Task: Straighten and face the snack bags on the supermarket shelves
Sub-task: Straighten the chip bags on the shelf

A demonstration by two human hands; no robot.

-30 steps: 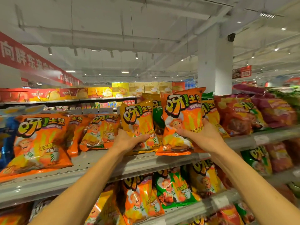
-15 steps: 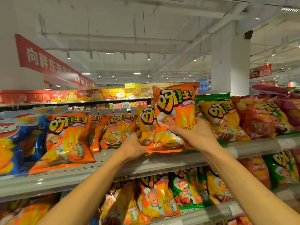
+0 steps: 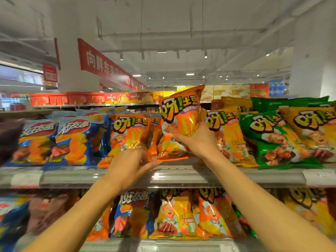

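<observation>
Right hand (image 3: 197, 140) is gripping an orange snack bag (image 3: 181, 113), fingers (image 3: 179, 138) curled round its lower middle, bag standing upright and a bit tilted above the upper shelf (image 3: 181, 176) edge, top rising over the neighbours. Left hand (image 3: 130, 165) is pressing on the bottom right corner of a second orange bag (image 3: 129, 135) just left of it; fingers bent over the bag's lower edge, exact grip hard to tell. A narrow orange bag behind (image 3: 154, 131) is sitting squeezed between the two.

Crowding the slot: yellow-orange bags (image 3: 229, 131) are leaning right beside the held bag, touching the right hand's back. Further right a green bag (image 3: 272, 140) and a yellow bag (image 3: 312, 131) are lying tilted forward. Left side, blue chip bags (image 3: 72, 137) are standing in a row, blurred at the edge.

Lower shelf (image 3: 181, 242) is holding more bags, blue, yellow and orange, partly hidden by both forearms. Shelf front is a grey metal rail with price-tag strips (image 3: 25, 179).

Room: supermarket aisle, red hanging banner (image 3: 103, 62) with white characters, white pillar (image 3: 76, 51), exposed white ceiling with spotlights, red and yellow boxes (image 3: 81, 98) stacked on a far shelf.
</observation>
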